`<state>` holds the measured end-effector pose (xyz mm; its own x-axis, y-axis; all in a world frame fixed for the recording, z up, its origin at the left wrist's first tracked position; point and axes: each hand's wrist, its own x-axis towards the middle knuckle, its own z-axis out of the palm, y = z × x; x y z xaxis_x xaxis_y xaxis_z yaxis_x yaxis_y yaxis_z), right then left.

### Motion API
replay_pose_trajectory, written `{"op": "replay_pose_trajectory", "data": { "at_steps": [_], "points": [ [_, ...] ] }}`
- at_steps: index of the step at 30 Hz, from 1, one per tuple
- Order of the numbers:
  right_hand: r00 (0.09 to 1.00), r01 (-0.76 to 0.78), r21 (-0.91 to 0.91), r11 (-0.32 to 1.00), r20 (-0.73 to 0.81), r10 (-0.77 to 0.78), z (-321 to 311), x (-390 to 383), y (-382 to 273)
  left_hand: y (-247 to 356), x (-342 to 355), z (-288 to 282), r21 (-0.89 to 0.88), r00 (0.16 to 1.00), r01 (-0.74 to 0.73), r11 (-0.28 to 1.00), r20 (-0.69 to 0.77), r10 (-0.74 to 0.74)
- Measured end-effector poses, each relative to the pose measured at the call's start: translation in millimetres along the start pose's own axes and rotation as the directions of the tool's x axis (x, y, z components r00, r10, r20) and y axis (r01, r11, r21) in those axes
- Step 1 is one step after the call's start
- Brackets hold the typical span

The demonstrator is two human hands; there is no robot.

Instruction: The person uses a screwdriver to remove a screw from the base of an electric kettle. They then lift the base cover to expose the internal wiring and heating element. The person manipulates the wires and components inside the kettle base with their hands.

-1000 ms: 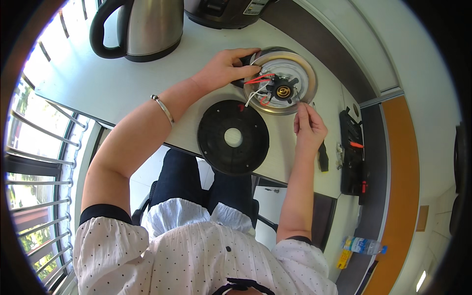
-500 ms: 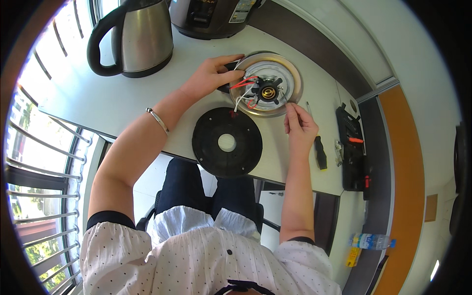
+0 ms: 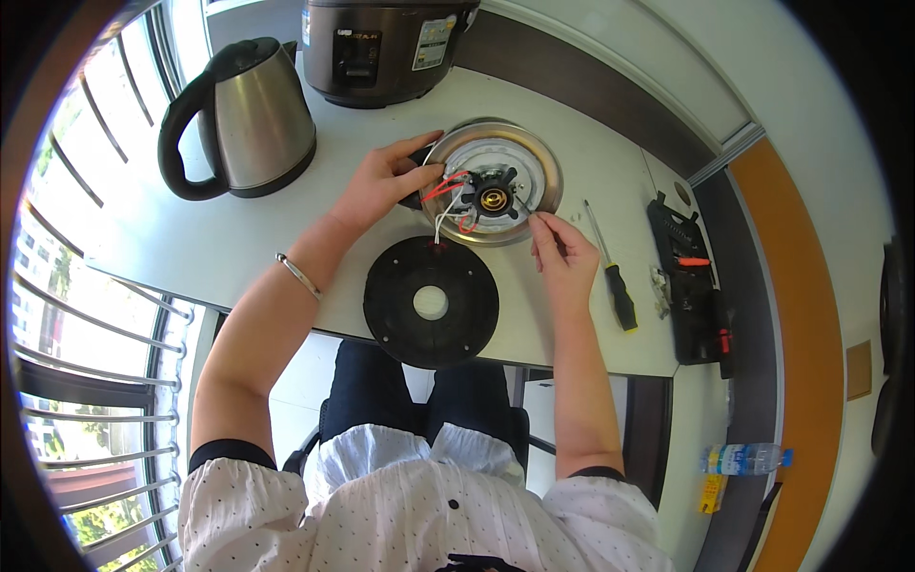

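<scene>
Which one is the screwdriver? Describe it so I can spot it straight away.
Start at the white table and find the round metal kettle base with red and white wires that both hands work on. Just right of the right hand lies the screwdriver, loose on the tabletop. It is the only slim tool with a thin metal shaft and a black handle, apart from the black tool case further right.

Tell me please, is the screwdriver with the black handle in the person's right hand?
No, the screwdriver lies on the table beside the right hand, which reaches the round metal base.
</scene>
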<state>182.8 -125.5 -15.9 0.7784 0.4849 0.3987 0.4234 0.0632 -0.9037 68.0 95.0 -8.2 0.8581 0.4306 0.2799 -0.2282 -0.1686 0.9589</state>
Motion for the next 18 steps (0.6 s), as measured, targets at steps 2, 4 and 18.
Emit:
{"op": "replay_pose_trajectory", "data": {
  "at_steps": [2,4,18],
  "points": [
    [1.000,0.013,-0.009,1.000,-0.003,-0.014,0.7,-0.5,-0.3,-1.9,0.9,0.0,-0.009,1.000,0.000,1.000,-0.003,0.000],
    [0.999,0.041,-0.028,0.999,-0.002,-0.042,1.1,-0.9,-0.5,-2.1,0.5,0.3,-0.025,1.000,0.001,1.000,0.001,-0.001],
    [1.000,0.028,-0.049,0.998,-0.006,-0.028,1.0,-4.7,-4.9,1.0,-1.9,2.6,-0.035,1.000,0.010,0.999,-0.006,-0.010]
  ]
}}
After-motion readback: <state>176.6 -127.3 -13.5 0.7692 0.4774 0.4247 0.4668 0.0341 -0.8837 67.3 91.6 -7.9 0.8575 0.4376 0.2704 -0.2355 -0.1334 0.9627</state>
